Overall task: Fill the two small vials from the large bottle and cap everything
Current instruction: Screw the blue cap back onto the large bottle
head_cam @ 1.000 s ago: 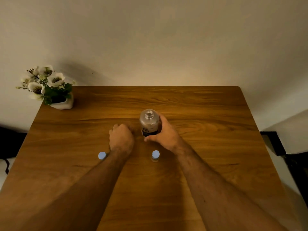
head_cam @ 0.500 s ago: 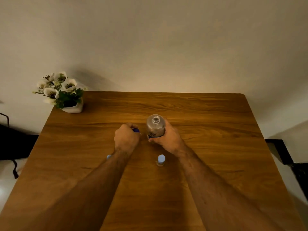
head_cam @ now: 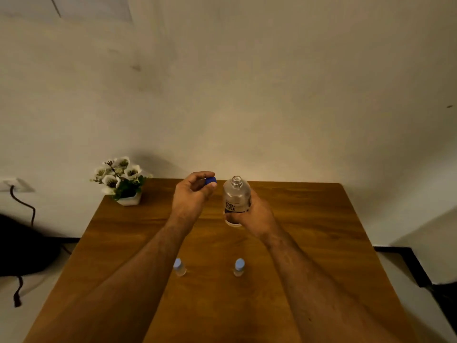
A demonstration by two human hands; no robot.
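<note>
Blue plastic shows between the fingertips of the left hand [head_cam: 191, 194] — a small dark-blue cap [head_cam: 211, 180], pinched by thumb and forefinger and held in the air just left of the large bottle's mouth, not touching it. The large bottle [head_cam: 236, 199] is clear, with a printed label on its lower half, and its neck is open at the top. The right hand [head_cam: 254, 214] wraps its curled fingers round the lower part of that bottle and holds it upright, or nearly so; whether its base rests on the wooden surface [head_cam: 309, 231] or is lifted just off it, I cannot tell from here. Nearer the person, well apart from the bottle, two small vials stand upright on the wood with light-blue caps on them: the left vial [head_cam: 179, 267] close beside the left forearm, the right vial [head_cam: 239, 267] between the two forearms. How full the vials are is too small to make out. At the far left corner of the surface sits a white pot of white flowers [head_cam: 121, 180] against the pale wall — and a dark cable [head_cam: 23, 206] hangs from a wall socket off to the left.
</note>
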